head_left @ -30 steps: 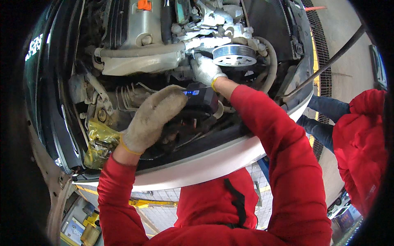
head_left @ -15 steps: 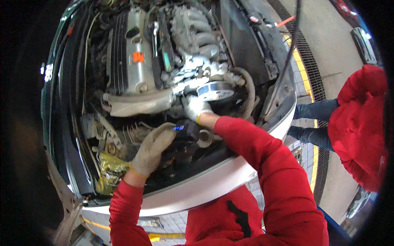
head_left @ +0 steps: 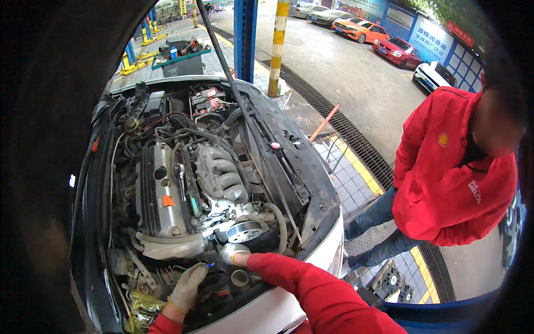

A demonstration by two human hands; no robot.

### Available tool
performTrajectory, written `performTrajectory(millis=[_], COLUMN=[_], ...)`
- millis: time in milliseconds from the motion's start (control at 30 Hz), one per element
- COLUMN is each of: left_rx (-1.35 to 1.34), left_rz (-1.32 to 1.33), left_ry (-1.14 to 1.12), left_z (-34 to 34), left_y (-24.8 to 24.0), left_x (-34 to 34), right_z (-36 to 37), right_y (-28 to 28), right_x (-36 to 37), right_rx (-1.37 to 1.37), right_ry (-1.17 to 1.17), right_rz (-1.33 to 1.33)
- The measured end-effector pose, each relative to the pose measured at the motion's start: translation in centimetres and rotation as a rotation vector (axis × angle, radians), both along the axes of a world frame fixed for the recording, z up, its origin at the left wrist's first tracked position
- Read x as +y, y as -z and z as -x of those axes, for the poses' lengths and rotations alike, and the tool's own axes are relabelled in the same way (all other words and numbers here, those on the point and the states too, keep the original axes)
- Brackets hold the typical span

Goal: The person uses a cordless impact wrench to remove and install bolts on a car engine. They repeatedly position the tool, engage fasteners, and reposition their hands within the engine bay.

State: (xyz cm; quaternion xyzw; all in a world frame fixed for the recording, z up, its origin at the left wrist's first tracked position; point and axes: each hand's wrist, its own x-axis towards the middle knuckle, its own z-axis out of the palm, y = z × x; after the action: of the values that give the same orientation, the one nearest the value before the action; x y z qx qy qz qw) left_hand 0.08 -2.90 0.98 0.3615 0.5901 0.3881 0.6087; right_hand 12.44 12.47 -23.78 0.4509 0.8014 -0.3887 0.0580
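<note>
The left hand [head_left: 188, 286], in a greyish knit glove, is over the engine bay [head_left: 320, 209] near its near edge, which is a white panel [head_left: 242, 315]. Its fingers lie close together, bent at a dark device [head_left: 211, 265] with small blue lights just past the fingertips; the device's outline blends into the shadow, so I cannot tell whether the hand grips it. The device sits in the near part of the bay, between the two hands.

The right hand [head_left: 231, 254], in a white glove with a yellow cuff, reaches in from the near edge, just beside the ribbed pulley [head_left: 245, 231]. Its fingertips are hidden among the metal parts, so I cannot tell whether they are spread or closed on something.

Between the right hand and the near edge a round pipe [head_left: 240, 278] opens upward. A crumpled yellow plastic bag [head_left: 146, 306] lies in the near left corner of the bay, by the left wrist. Farther in stand the engine cover [head_left: 161, 189], with an orange piece [head_left: 168, 201] on it, and curved metal pipes [head_left: 225, 172].

Beyond the bay's right edge a co-worker [head_left: 445, 172] in a red jacket stands on the tiled floor [head_left: 347, 170].
</note>
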Motion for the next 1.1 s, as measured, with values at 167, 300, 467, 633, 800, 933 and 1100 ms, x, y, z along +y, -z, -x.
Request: performTrajectory(millis=[167,300,467,633,800,933,1100], left_rx=[0.589,0.883,0.554,0.782,0.892,0.630,0.930], left_rz=[-0.476,-0.817,-0.443,-0.610,-0.734,-0.458,-0.718], left_ry=[0.177,0.384,0.284,0.349,0.455,0.359,0.480], left_z=[1.4,2.8,2.5,2.5,3.5,3.9,4.1], left_y=[2.3,3.8,3.9,4.1,5.2,5.7,5.7], left_x=[-0.9,-1.1,-1.5,-1.2,-1.0,-1.5,-1.5], right_z=[0.0,0.5,0.2,0.1,-0.1,-0.1,-0.6], right_y=[-0.7,0.4,0.2,-1.8,-3.0,-4.6,-7.0], right_x=[-0.3,0.0,1.0,0.9,0.7,-0.5,-1.1], right_rx=[0.052,0.470,-0.107,-0.139,-0.141,-0.105,-0.013], right_ry=[0.148,0.190,-0.123,-0.290,-0.212,-0.032,-0.045], right_rz=[0.058,-0.025,0.063,0.017,-0.024,-0.024,-0.036])
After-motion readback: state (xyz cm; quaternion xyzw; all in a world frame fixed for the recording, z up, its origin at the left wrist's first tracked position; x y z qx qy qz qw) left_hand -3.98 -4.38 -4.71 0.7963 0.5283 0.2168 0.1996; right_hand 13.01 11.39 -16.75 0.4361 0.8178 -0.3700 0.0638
